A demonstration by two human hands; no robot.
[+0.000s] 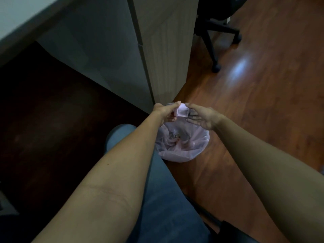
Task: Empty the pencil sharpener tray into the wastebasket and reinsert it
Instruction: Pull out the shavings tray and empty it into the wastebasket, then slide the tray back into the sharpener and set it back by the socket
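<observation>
A small pale pink pencil sharpener (182,111) hangs over the wastebasket (184,155), which is lined with a pink plastic bag and stands on the floor. My left hand (164,111) grips the sharpener from the left side. My right hand (203,117) touches its right end with thumb and fingertips, the other fingers spread below. I cannot tell whether the tray is separate from the body. Dark shavings lie at the bottom of the bag (175,136).
A light cabinet corner (157,67) stands just behind the wastebasket. A black office chair base (215,37) is at the back right on the wooden floor (263,85). My jeans-clad leg (157,190) runs below my left forearm. Dark space lies under the desk on the left.
</observation>
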